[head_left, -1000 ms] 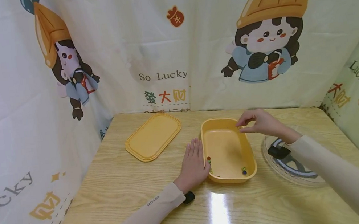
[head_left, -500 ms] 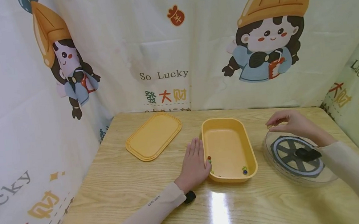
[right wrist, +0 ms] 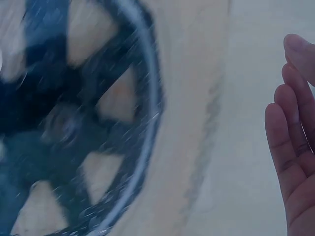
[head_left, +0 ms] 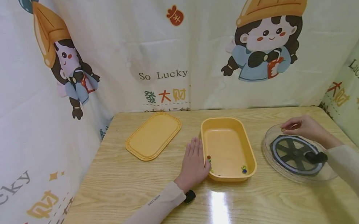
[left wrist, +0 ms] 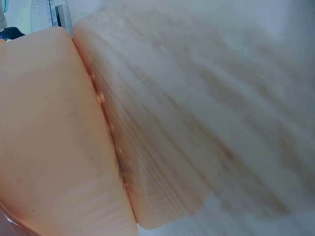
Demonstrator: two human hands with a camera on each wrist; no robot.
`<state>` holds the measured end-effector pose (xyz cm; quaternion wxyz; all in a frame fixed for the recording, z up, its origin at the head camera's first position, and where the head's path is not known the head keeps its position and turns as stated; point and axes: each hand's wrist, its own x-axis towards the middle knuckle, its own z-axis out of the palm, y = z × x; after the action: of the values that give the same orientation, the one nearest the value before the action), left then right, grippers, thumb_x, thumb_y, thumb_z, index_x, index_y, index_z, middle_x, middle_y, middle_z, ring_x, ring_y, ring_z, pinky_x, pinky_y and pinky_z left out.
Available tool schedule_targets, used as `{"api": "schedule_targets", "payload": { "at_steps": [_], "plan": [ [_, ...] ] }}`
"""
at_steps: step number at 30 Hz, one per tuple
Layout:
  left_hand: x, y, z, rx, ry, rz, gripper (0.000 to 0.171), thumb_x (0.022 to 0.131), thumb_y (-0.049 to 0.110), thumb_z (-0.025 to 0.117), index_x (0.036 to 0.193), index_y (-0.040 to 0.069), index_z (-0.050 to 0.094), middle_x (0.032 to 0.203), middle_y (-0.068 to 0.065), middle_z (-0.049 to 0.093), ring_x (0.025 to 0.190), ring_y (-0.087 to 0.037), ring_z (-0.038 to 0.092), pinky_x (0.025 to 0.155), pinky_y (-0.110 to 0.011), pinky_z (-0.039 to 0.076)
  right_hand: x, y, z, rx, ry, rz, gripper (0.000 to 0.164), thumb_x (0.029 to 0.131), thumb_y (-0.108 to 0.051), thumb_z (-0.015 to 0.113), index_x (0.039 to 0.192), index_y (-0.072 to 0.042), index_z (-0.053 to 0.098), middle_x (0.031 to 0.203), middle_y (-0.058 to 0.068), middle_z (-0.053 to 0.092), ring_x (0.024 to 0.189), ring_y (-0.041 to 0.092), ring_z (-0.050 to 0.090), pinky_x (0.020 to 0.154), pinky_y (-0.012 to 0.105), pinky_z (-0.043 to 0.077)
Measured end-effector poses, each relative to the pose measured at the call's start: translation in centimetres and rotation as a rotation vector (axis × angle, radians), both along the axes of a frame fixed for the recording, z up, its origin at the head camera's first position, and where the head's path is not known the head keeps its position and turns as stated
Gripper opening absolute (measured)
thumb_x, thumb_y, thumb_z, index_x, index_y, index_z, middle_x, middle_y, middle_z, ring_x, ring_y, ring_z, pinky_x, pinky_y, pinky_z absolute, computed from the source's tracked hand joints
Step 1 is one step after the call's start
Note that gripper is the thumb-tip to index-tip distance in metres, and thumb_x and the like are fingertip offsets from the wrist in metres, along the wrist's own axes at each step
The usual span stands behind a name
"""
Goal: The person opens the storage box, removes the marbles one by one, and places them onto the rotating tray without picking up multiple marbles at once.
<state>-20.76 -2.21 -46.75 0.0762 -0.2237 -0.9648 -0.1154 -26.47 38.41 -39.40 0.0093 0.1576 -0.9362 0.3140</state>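
Note:
My left hand (head_left: 193, 163) lies with straight fingers along the left outer wall of a yellow plastic box (head_left: 226, 147), its thumb at the rim. In the left wrist view the box wall (left wrist: 54, 132) fills the left side. Over the back rim of a round clear dish (head_left: 269, 153), my right hand (head_left: 309, 129) pinches a small amber bead (head_left: 283, 129) between thumb and fingertips. The bead is hidden in the right wrist view, where the fingers (right wrist: 278, 132) show at the right edge. Small coloured beads (head_left: 244, 169) lie in the box's front corners.
A flat yellow lid (head_left: 153, 136) rests on the wooden table (head_left: 125, 190) left of the box. Under or in the clear dish is a dark spoked wheel shape (head_left: 295, 154). A printed curtain (head_left: 159, 48) hangs behind and beside the table.
My right hand has moved rightward from above the box's back right rim to the clear dish, carrying the amber bead. The left hand and box have stayed in place.

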Motion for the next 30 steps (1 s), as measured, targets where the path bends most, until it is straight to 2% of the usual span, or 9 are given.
{"api": "schedule_targets", "payload": {
  "at_steps": [3,10,14,21,25,30],
  "plan": [
    [0.0,0.0,0.0,-0.002,-0.002,0.001,0.066,0.095,0.029,0.04,0.147,-0.007,0.019,0.154,-0.025,0.019,0.146,-0.033,0.013,0.118,-0.044,0.017,-0.2,1.0,-0.8,0.004,-0.017,-0.019,0.025,0.083,-0.01,0.07,0.1,0.008,0.068,0.087,0.006,0.072,0.07,-0.005,0.06,0.06,0.018,0.051],
    [0.0,0.0,0.1,0.006,-0.006,0.003,0.066,0.095,0.028,0.04,0.147,-0.007,0.019,0.154,-0.024,0.018,0.146,-0.033,0.013,0.118,-0.045,0.016,-1.1,3.3,-3.3,0.032,-0.076,-0.074,0.029,0.084,-0.017,0.07,0.102,0.006,0.069,0.083,-0.008,0.07,0.07,-0.006,0.059,0.06,0.021,0.052],
    [-0.1,0.0,-0.1,0.0,-0.014,0.003,0.067,0.095,0.029,0.04,0.147,-0.006,0.017,0.154,-0.024,0.017,0.146,-0.033,0.012,0.118,-0.044,0.015,-1.3,3.9,-4.5,0.058,-0.076,-0.072,0.025,0.083,-0.018,0.071,0.097,0.003,0.071,0.082,-0.005,0.072,0.07,-0.011,0.056,0.06,0.018,0.05],
    [-0.1,0.0,-0.3,-0.004,-0.026,0.01,0.066,0.096,0.029,0.038,0.148,-0.005,0.017,0.155,-0.023,0.016,0.146,-0.032,0.011,0.119,-0.044,0.015,-1.5,3.9,-5.6,0.026,-0.109,-0.048,0.022,0.081,-0.014,0.072,0.093,0.005,0.07,0.078,-0.005,0.071,0.069,-0.009,0.056,0.06,0.018,0.049],
    [-0.1,0.0,-0.3,-0.004,-0.025,0.012,0.066,0.096,0.029,0.039,0.148,-0.005,0.016,0.155,-0.024,0.018,0.146,-0.032,0.011,0.119,-0.043,0.015,-1.6,4.1,-5.9,0.035,-0.16,-0.045,0.022,0.081,-0.013,0.072,0.094,0.005,0.07,0.081,-0.006,0.071,0.071,-0.009,0.056,0.062,0.018,0.049],
    [-0.1,0.0,-0.3,-0.004,-0.018,0.011,0.066,0.096,0.029,0.039,0.148,-0.005,0.017,0.155,-0.023,0.017,0.147,-0.031,0.011,0.119,-0.043,0.015,-1.6,4.1,-6.3,0.032,-0.191,-0.052,0.023,0.082,-0.013,0.071,0.095,0.006,0.07,0.086,0.004,0.072,0.071,-0.008,0.056,0.062,0.019,0.049]
  ]
}}
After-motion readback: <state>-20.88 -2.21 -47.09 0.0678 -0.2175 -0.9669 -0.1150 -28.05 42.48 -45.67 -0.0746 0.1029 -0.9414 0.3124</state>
